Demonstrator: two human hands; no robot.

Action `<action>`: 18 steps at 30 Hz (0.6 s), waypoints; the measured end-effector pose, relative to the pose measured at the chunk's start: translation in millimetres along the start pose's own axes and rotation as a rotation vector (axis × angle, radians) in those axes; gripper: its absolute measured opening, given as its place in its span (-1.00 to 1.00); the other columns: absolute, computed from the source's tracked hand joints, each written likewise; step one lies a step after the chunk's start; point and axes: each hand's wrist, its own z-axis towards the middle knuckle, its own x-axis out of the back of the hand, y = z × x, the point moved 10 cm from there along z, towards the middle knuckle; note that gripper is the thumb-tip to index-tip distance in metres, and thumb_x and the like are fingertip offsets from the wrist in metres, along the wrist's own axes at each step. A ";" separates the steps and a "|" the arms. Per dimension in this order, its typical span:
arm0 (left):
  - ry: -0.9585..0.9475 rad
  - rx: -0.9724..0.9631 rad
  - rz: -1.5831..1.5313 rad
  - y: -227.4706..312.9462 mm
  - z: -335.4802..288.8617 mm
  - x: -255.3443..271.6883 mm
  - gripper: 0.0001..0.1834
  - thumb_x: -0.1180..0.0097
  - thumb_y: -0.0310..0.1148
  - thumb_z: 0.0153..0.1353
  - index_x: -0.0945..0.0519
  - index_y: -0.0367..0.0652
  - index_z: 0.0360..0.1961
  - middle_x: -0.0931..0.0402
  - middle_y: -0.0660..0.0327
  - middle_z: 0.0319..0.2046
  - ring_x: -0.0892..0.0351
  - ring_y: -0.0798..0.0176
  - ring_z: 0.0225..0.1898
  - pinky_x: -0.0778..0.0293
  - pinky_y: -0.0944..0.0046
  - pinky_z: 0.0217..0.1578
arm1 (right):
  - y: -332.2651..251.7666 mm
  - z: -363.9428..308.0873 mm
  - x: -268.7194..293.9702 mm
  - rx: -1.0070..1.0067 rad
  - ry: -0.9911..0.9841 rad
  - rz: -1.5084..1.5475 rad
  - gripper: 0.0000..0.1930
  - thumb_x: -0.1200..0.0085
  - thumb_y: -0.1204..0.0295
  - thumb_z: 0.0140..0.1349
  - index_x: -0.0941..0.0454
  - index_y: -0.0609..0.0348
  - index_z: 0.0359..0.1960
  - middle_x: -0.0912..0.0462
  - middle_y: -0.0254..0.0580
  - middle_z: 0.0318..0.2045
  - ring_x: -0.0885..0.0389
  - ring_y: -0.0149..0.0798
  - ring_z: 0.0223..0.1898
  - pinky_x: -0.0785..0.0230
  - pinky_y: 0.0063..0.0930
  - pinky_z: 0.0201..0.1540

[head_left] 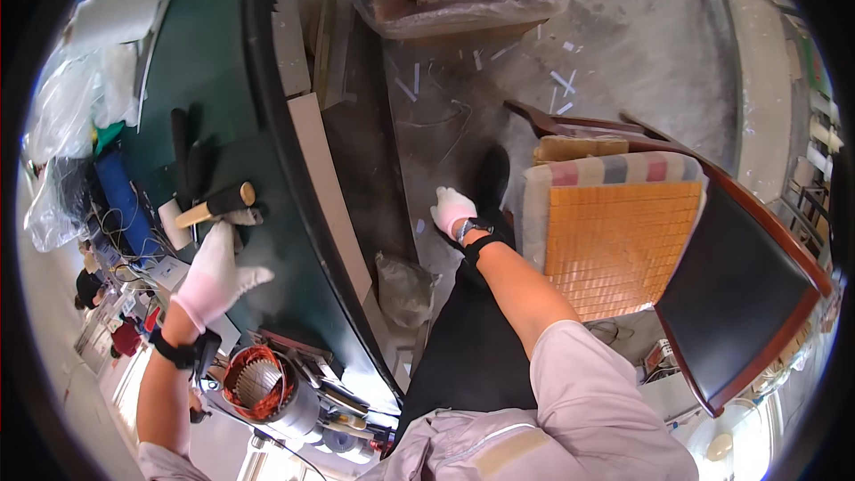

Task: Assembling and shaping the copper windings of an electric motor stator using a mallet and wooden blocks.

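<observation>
My left hand [214,281], in a white glove with a pink cuff, is over the dark green tabletop [267,169]. Its fingers are stretched forward and the thumb stands out to the side. The fingertips reach a tool with a pale wooden handle [212,207]; a grip on it does not show. Beside that tool lie a black-handled tool [181,138] and a small white cylinder [173,224]. Low in front of my legs hangs my right hand [452,209], gloved the same way. Its fingers are curled in, with nothing visible in them.
A metal cylinder with copper-coloured windings [258,383] stands at the table's near end. To my right is a chair [748,276] with a bamboo seat mat [619,245]. A lined cardboard box [463,22] with scraps stands ahead; paper strips litter the floor [623,62].
</observation>
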 end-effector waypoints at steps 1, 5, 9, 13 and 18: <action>0.050 -0.044 -0.002 -0.4 -1.6 -2.4 -0.20 -0.65 -0.28 -0.17 -0.42 -0.27 0.05 -0.48 -0.08 -0.09 -0.49 -0.19 -0.02 -0.44 0.00 0.07 | -3.9 11.0 -2.1 -0.002 -0.027 0.013 -0.70 -0.11 0.33 0.29 -0.58 0.17 0.01 -0.67 0.09 0.02 -0.67 0.15 0.07 -0.56 -0.06 0.11; 0.087 0.098 0.089 -12.3 1.7 -15.3 -0.16 -0.67 -0.38 -0.27 -0.40 -0.28 0.04 -0.44 -0.11 -0.07 -0.47 -0.24 0.01 -0.43 -0.03 0.08 | 3.6 67.7 -29.7 -0.015 -0.057 0.033 -0.71 -0.09 0.34 0.30 -0.59 0.15 0.00 -0.67 0.06 0.01 -0.68 0.15 0.04 -0.57 -0.05 0.09; 0.006 0.258 0.025 -49.5 -12.1 -29.1 -0.13 -0.67 -0.40 -0.29 -0.37 -0.34 0.05 -0.43 -0.10 -0.07 -0.47 -0.25 -0.03 -0.45 -0.05 0.02 | -12.1 101.8 -48.0 0.018 -0.086 0.091 -0.70 -0.11 0.31 0.30 -0.60 0.15 0.01 -0.67 0.05 0.03 -0.69 0.13 0.06 -0.58 -0.06 0.07; -0.241 0.595 -0.019 -44.7 -6.2 -38.2 -0.43 -0.49 -0.46 -0.10 -0.58 -0.30 0.00 -0.59 -0.11 -0.06 -0.53 -0.27 0.04 -0.45 -0.02 0.10 | 10.5 112.6 -87.2 -0.030 -0.155 0.105 -0.70 -0.11 0.28 0.32 -0.62 0.14 0.01 -0.68 0.06 0.04 -0.69 0.12 0.05 -0.59 -0.06 0.06; -0.452 0.048 0.373 -41.0 -38.5 -45.1 -0.52 -0.23 -0.51 0.17 -0.60 -0.21 0.17 -0.59 -0.09 0.09 -0.53 -0.27 0.13 -0.40 -0.11 0.22 | 8.0 108.0 -134.1 -0.042 -0.278 0.117 -0.73 -0.09 0.35 0.31 -0.64 0.13 -0.01 -0.73 0.04 -0.02 -0.71 0.10 0.04 -0.60 -0.07 0.05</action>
